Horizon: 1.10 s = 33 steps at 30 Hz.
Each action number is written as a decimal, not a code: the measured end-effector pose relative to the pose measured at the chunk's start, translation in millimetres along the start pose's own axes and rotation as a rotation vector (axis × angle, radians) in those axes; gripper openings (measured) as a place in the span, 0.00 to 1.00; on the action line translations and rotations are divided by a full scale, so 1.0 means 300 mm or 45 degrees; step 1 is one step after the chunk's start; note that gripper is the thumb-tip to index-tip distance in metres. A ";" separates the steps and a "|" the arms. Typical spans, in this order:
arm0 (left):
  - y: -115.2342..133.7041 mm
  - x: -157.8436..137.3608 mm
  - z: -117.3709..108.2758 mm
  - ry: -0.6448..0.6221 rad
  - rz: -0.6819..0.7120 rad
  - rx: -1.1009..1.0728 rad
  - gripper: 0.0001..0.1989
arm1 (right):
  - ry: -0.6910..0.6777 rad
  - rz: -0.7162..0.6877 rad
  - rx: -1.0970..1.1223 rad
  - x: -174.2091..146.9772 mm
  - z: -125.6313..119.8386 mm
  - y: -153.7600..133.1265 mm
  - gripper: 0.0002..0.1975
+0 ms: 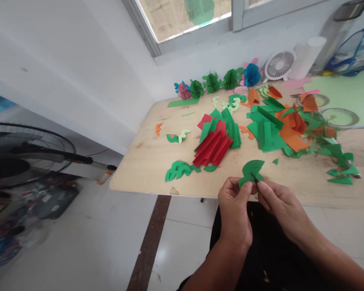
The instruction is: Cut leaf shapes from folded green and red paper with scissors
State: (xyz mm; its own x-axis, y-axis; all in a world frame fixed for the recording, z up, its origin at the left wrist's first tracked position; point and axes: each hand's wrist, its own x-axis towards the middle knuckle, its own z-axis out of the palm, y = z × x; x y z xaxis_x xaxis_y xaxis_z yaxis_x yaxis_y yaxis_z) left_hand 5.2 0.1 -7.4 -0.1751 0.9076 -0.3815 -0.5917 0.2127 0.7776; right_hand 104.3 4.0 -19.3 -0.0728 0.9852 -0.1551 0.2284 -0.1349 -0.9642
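Over the table's front edge, my left hand point(236, 202) pinches a green paper cutout point(252, 169) with a rounded outline. My right hand point(274, 198) is closed close against it, around what looks like a pair of scissors point(255, 179). Only a short dark part of them shows against the paper; the rest is hidden by my fingers. Left of my hands lie green curved paper cutouts point(178, 170). Beyond them, folded red paper pieces point(212, 147) rest beside folded green paper pieces point(230, 127). A small green scrap point(275, 161) lies just past my right hand.
More folded green paper point(265, 133), orange paper point(293, 127) and tape rolls point(341, 117) cover the right side. Paper ornaments point(212, 83) and a small white fan point(280, 65) line the wall. A black floor fan point(33, 157) stands left of the wooden table point(139, 169).
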 end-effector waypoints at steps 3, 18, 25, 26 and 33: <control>0.004 0.002 -0.001 -0.019 -0.004 0.011 0.06 | -0.002 0.017 -0.009 0.000 -0.003 0.001 0.24; 0.029 0.038 -0.006 0.010 0.069 0.070 0.09 | -0.086 0.019 -0.086 0.002 -0.020 -0.006 0.22; 0.031 0.029 0.004 0.034 0.042 -0.001 0.08 | -0.078 -0.005 -0.114 0.004 -0.021 0.001 0.21; 0.032 0.028 0.005 0.037 0.036 -0.011 0.08 | -0.080 -0.003 -0.112 0.004 -0.020 0.002 0.21; 0.035 0.019 0.014 0.066 -0.007 -0.076 0.09 | -0.083 -0.010 -0.141 0.003 -0.022 0.006 0.21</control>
State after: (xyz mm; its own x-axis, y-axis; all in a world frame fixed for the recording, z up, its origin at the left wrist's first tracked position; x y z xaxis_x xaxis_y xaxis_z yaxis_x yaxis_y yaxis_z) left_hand 1.5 8.9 0.7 -0.2114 0.8862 -0.4123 -0.6382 0.1943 0.7449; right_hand 110.9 5.4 -19.8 -0.1372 0.9767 -0.1650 0.3334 -0.1113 -0.9362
